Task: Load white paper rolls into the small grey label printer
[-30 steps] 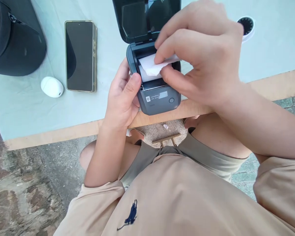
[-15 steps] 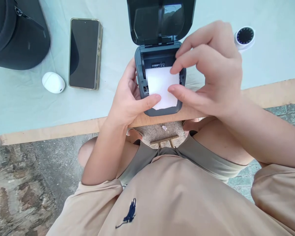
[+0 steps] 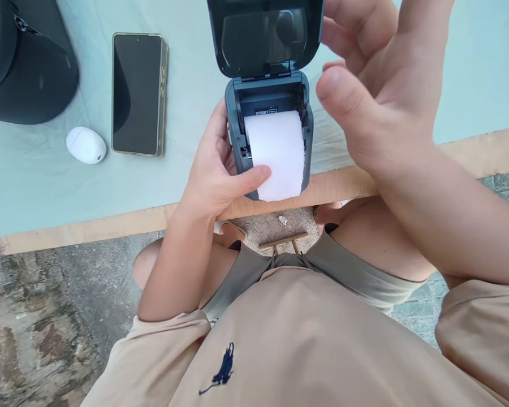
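A small dark grey thermal printer [image 3: 272, 96] sits at the table's front edge with its dark, see-through lid [image 3: 265, 42] raised. My left hand [image 3: 220, 169] grips the printer's left side, its thumb pressing on the paper. White paper [image 3: 277, 150] from inside the body runs over the front rim, its end hanging toward me. To the right of the lid is my right hand [image 3: 382, 85], thumb apart from the fingers and nothing seen in it. Its fingertips are at or behind the lid's right edge; whether they touch it I cannot tell.
On the cloth-covered table [image 3: 186, 102] a phone [image 3: 138, 93] lies left of the printer. Beside it is a white oval case [image 3: 86, 145], and a black zippered bag [image 3: 34, 68] stands at the far left. A wooden edge [image 3: 89, 226] borders the table near my knees.
My right hand has let go of the paper and moved up and right, to beside the lid. The paper now reaches further over the printer's front rim. My left hand keeps its grip.
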A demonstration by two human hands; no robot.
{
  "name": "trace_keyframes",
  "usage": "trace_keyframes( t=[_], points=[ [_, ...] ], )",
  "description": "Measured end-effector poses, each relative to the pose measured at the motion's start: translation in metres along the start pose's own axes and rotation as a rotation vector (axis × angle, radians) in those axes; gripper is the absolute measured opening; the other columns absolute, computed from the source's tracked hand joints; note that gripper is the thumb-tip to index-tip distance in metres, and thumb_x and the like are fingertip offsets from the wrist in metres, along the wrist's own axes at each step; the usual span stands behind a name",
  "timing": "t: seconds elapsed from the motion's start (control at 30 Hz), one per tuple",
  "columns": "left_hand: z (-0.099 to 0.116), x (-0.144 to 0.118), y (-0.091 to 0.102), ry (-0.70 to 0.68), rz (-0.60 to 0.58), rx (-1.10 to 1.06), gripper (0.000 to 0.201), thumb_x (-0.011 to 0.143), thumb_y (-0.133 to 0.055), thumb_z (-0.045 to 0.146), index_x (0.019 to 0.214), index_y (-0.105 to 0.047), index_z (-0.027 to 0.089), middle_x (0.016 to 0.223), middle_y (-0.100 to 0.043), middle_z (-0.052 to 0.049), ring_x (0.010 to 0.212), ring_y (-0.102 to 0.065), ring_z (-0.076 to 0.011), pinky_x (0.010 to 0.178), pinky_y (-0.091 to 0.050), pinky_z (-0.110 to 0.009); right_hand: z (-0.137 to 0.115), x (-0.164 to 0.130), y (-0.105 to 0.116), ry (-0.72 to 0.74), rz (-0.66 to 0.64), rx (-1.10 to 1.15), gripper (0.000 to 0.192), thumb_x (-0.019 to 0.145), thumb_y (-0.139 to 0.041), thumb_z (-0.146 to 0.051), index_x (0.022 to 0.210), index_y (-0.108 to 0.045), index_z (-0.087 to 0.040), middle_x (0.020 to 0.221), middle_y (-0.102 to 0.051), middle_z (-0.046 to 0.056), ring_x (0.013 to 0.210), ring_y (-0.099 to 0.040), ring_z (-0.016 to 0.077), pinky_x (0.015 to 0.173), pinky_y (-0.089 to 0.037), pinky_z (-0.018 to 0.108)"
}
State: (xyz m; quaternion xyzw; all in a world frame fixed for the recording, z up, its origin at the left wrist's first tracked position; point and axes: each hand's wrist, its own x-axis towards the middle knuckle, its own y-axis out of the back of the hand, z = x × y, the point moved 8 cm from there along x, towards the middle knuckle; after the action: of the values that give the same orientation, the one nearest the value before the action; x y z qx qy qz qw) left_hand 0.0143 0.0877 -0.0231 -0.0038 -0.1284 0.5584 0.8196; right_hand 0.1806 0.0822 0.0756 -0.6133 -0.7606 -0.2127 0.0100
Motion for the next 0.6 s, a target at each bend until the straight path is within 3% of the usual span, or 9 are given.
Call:
trace_keyframes(
  t=[0.13, 0.3, 0.4, 0.6],
  points=[
    [-0.003, 0.001, 0.002, -0.03, -0.012, 0.013, 0.1, 0.044, -0.093, 0.054, 0.134, -0.052, 0.036, 0.131, -0.064, -0.007, 0.121, -0.063, -0.0388, 0.093, -0.061, -0.055, -0.016, -0.001, 0.001, 0.083, 0.056, -0.068, 0.028, 0.098, -0.051, -0.028, 0.125, -0.059, -0.032, 0.125, -0.062, -0.007, 0.129, -0.059, 0.0096, 0.108, -0.058, 0.024],
    [-0.003, 0.001, -0.001, 0.026, -0.017, 0.01, 0.107, 0.044, -0.094, 0.054, 0.138, -0.049, 0.032, 0.135, -0.062, -0.01, 0.125, -0.06, -0.0402, 0.097, -0.06, -0.056, -0.009, -0.002, 0.001, 0.132, 0.014, -0.119, 0.019, 0.092, -0.061, -0.033, 0.109, -0.064, -0.025, 0.116, -0.059, 0.001, 0.115, -0.06, 0.0133, 0.1, -0.061, 0.03],
    [-0.002, 0.001, -0.003, 0.076, -0.013, -0.007, 0.106, 0.046, -0.094, 0.054, 0.139, -0.048, 0.03, 0.134, -0.061, -0.011, 0.126, -0.06, -0.0405, 0.097, -0.06, -0.056, -0.001, -0.001, -0.001, 0.163, -0.04, -0.125, 0.023, 0.086, -0.067, -0.034, 0.103, -0.066, -0.019, 0.116, -0.055, 0.005, 0.121, -0.056, 0.0171, 0.11, -0.056, 0.036],
    [0.0, -0.001, -0.004, 0.02, -0.005, -0.03, 0.1, 0.047, -0.093, 0.054, 0.135, -0.05, 0.03, 0.124, -0.062, -0.01, 0.114, -0.065, -0.039, 0.086, -0.062, -0.055, -0.001, -0.004, -0.008, 0.271, -0.126, -0.121, 0.021, 0.082, -0.07, -0.033, 0.097, -0.066, -0.018, 0.109, -0.05, 0.007, 0.122, -0.05, 0.0157, 0.128, -0.042, 0.039]
  ],
)
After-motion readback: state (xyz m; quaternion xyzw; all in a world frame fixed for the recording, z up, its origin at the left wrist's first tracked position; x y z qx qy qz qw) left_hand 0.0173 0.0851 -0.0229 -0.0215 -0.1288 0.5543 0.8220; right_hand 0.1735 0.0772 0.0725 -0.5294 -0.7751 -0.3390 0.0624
